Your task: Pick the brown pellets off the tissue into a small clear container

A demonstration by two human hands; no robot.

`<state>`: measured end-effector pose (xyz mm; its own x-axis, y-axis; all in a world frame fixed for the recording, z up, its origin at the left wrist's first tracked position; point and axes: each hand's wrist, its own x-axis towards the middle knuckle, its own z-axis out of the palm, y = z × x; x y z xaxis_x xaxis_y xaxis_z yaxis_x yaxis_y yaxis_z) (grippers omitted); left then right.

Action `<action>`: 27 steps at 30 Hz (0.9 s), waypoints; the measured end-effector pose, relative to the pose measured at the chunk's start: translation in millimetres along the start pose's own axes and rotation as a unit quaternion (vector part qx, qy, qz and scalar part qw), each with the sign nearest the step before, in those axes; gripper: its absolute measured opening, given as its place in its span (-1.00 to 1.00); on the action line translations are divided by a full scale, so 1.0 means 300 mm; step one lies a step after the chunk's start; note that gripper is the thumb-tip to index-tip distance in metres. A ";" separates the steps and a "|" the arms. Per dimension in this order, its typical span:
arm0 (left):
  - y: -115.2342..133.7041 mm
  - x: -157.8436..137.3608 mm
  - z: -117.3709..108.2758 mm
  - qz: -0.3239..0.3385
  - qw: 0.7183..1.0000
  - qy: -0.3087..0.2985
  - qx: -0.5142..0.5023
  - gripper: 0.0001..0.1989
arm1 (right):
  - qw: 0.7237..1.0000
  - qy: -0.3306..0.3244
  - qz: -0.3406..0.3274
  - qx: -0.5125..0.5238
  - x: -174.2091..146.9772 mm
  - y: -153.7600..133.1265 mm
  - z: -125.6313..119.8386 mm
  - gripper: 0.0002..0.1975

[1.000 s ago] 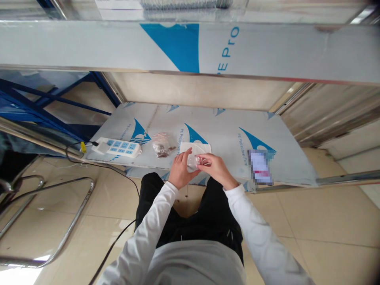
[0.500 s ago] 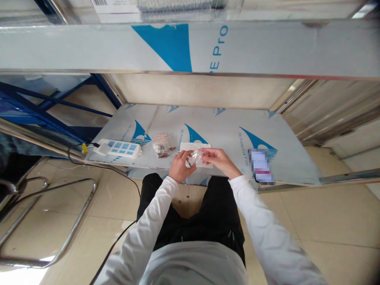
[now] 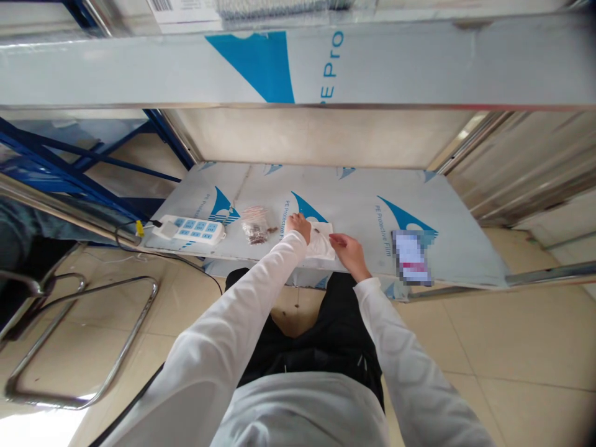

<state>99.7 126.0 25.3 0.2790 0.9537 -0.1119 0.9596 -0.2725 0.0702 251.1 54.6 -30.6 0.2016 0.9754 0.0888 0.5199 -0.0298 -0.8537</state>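
A clear plastic bag (image 3: 318,243) lies crumpled on a white sheet (image 3: 328,252) near the front edge of the shelf. My left hand (image 3: 298,227) is over the sheet's far left side, its fingers curled downward; whatever they grip is hidden. Beside the sheet's right edge is my right hand (image 3: 350,252), fingers loosely bent and slightly apart, with nothing visible in them. A small dark item (image 3: 318,231) shows on the sheet between my hands. Left of my left hand sits a clear bag of brownish pieces (image 3: 255,228), with small brown pieces (image 3: 271,230) beside it.
A white power strip (image 3: 198,230) with a plugged-in adapter (image 3: 166,228) lies at the left, its cable hanging over the edge. A phone (image 3: 411,257) lies at the right. An upper shelf (image 3: 395,68) crosses in front; a metal chair frame (image 3: 135,335) stands at lower left.
My hands have moved apart. My left hand went forward and right, over the sheet; the clear bag that was held up between both hands now lies on the sheet.
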 end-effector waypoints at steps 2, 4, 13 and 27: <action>0.009 0.007 0.008 0.004 1.000 0.005 0.003 -0.63 | 1.000 0.002 -0.004 -0.011 -0.020 0.002 0.010 -0.73; 0.006 0.011 0.012 0.011 1.000 0.013 -0.001 -0.62 | 1.000 0.003 -0.008 -0.022 -0.030 0.000 0.022 -0.72; -0.080 -0.058 0.011 0.002 0.993 0.077 -0.090 -0.72 | 0.999 0.022 -0.009 -0.022 0.029 -0.009 0.041 -0.72; 0.021 -0.301 0.158 0.052 0.938 0.195 -0.282 -0.29 | 0.985 -0.027 0.103 0.136 -0.021 -0.012 -0.067 -0.44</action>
<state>82.3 32.2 -11.1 0.2303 0.9295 0.2881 0.7247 -0.3614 0.5867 264.8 44.3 -17.8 0.2323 0.9650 -0.1217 0.2302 -0.1761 -0.9571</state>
